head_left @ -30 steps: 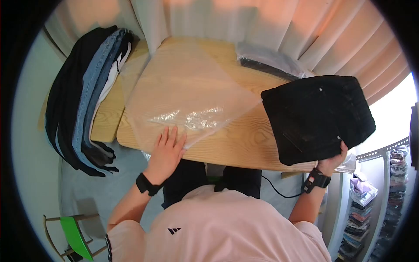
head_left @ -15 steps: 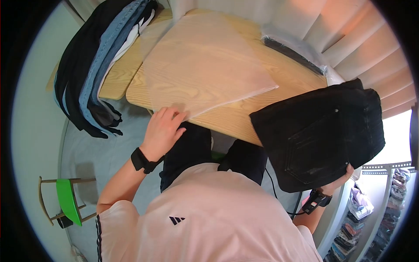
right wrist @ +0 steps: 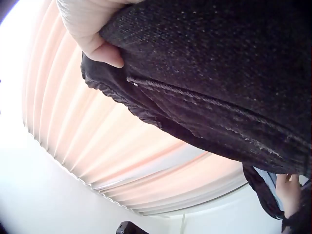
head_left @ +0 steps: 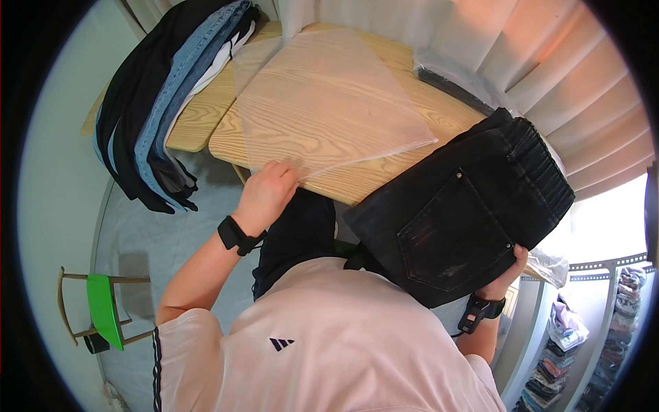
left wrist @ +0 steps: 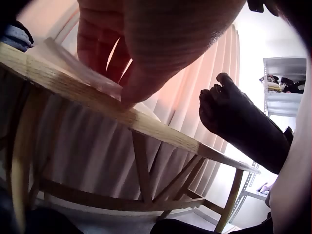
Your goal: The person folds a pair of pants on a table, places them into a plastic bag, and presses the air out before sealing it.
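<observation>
Left hand (head_left: 270,196): fingers pinch bag (head_left: 329,103) at counter's (head_left: 371,177) near edge; bag lies flat toward far edge. Right hand (head_left: 505,276): fingers grip black jeans (head_left: 453,220), held at near edge, right side.

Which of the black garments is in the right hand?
The folded black jeans with the studded pocket, gripped by the right hand; the other black clothing lies piled at the left, beside blue denim.

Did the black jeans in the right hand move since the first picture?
Yes. Against the wooden table, the black jeans have come left and toward its near side; much of them now shows beyond its front edge.
</observation>
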Motion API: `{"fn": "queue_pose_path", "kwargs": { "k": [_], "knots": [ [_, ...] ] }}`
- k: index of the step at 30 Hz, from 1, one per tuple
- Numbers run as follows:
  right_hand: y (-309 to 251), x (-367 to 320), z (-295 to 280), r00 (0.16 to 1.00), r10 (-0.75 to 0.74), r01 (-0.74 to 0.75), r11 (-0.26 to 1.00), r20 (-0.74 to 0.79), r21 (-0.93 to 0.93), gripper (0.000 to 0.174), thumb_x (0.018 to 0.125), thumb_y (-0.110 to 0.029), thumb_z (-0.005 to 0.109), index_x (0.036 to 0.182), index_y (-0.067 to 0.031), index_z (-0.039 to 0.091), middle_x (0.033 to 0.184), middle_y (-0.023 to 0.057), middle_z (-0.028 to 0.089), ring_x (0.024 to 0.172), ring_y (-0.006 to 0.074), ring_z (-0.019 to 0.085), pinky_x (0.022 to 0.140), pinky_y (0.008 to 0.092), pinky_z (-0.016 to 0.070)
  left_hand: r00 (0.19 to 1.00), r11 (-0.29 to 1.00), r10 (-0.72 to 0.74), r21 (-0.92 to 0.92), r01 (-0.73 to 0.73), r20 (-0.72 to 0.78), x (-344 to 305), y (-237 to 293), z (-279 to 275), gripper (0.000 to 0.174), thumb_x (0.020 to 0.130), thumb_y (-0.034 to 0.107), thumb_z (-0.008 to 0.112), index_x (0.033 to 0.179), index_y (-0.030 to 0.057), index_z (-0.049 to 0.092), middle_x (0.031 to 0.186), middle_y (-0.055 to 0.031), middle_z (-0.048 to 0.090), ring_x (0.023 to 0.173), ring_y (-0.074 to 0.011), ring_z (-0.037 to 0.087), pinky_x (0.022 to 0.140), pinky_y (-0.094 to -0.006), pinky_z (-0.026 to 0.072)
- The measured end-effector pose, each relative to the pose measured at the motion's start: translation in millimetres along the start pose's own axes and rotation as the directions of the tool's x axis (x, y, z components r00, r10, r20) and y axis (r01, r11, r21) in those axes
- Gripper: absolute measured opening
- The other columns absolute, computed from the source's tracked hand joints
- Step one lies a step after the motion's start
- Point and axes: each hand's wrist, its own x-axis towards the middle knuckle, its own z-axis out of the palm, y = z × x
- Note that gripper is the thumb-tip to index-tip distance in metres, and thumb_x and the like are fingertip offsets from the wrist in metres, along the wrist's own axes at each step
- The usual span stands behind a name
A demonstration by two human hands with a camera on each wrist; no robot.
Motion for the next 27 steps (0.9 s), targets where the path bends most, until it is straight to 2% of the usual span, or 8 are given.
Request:
{"fn": "queue_pose_path", "kwargs": {
  "k": [4,7,10,12,13,15,25,27],
  "knots": [
    [1.6,4.7,-11.9,1.000,0.000,0.001,1.000,-0.018,0.025,0.056,0.073,-0.027,0.058,0.122,-0.0017,0.051,0.114,0.0157,0.060,0.102,0.0346,0.058,0.090,0.0431,0.0488,0.995,0.988,-0.092,-0.119,0.094,0.025,-0.4,-8.5,2.2,0.011,0.074,0.009,0.067,0.075,0.0024,0.058,0.078,-0.0101,0.057,0.076,-0.0303,0.055,0.069,-0.0396,0.0472],
    [2.3,4.4,-11.4,1.000,0.022,-0.022,1.000,-0.012,0.019,0.057,0.073,-0.027,0.058,0.123,-0.0019,0.051,0.114,0.0159,0.060,0.102,0.0345,0.058,0.091,0.0435,0.0486,0.990,0.971,-0.136,-0.193,0.140,0.035,1.4,-12.3,3.2,0.011,0.074,0.007,0.068,0.074,0.0007,0.059,0.076,-0.0125,0.057,0.076,-0.0312,0.056,0.066,-0.0393,0.0467],
    [3.7,4.3,-9.4,1.000,0.006,-0.006,1.000,-0.011,0.011,0.057,0.073,-0.026,0.057,0.123,-0.0017,0.050,0.114,0.0160,0.060,0.102,0.0345,0.058,0.091,0.0438,0.0486,0.969,0.933,-0.238,-0.263,0.246,0.062,2.5,-15.5,7.2,0.013,0.072,0.007,0.070,0.072,-0.0003,0.060,0.073,-0.0128,0.057,0.073,-0.0296,0.057,0.062,-0.0365,0.0462],
    [5.0,5.9,-12.3,1.000,-0.001,0.001,1.000,-0.010,0.011,0.057,0.073,-0.026,0.057,0.123,-0.0015,0.050,0.114,0.0162,0.060,0.101,0.0347,0.059,0.091,0.0439,0.0485,0.927,0.825,-0.350,-0.425,0.374,0.136,4.5,-16.9,8.0,0.016,0.070,0.007,0.073,0.071,-0.0011,0.060,0.070,-0.0120,0.059,0.068,-0.0249,0.058,0.059,-0.0337,0.0459],
    [5.5,6.0,-13.0,1.000,0.000,0.001,1.000,-0.010,0.010,0.057,0.073,-0.026,0.057,0.123,-0.0015,0.050,0.114,0.0162,0.060,0.101,0.0347,0.059,0.091,0.0439,0.0485,0.927,0.824,-0.350,-0.425,0.374,0.136,5.3,-18.8,7.8,0.016,0.070,0.007,0.073,0.071,-0.0011,0.060,0.070,-0.0120,0.059,0.068,-0.0249,0.058,0.059,-0.0337,0.0459],
    [6.0,6.4,-13.9,0.999,-0.014,0.014,1.000,-0.038,0.003,0.056,0.073,-0.025,0.057,0.123,-0.0013,0.051,0.114,0.0164,0.060,0.101,0.0348,0.059,0.091,0.0439,0.0485,0.855,0.700,-0.435,-0.491,0.519,0.283,6.9,-24.0,6.5,0.016,0.069,0.008,0.074,0.070,-0.0019,0.062,0.067,-0.0109,0.061,0.062,-0.0200,0.059,0.058,-0.0309,0.0461],
    [10.5,11.8,-18.0,0.998,0.015,-0.010,0.996,-0.054,0.091,0.054,0.073,-0.020,0.056,0.123,-0.0010,0.051,0.115,0.0174,0.060,0.101,0.0359,0.059,0.092,0.0461,0.0485,0.842,0.704,-0.423,-0.464,0.537,0.334,13.7,-29.0,4.8,0.010,0.071,0.007,0.069,0.072,-0.0022,0.065,0.066,-0.0108,0.063,0.060,-0.0173,0.059,0.058,-0.0293,0.0466],
    [10.6,9.5,-11.0,0.999,0.023,-0.017,0.993,-0.049,0.113,0.048,0.072,-0.013,0.058,0.118,-0.0002,0.053,0.112,0.0160,0.061,0.099,0.0343,0.059,0.091,0.0438,0.0501,0.836,0.696,-0.419,-0.466,0.546,0.354,14.5,-27.5,2.5,0.008,0.070,0.005,0.068,0.070,-0.0022,0.065,0.066,-0.0105,0.063,0.060,-0.0165,0.059,0.058,-0.0294,0.0465]
  ]
}}
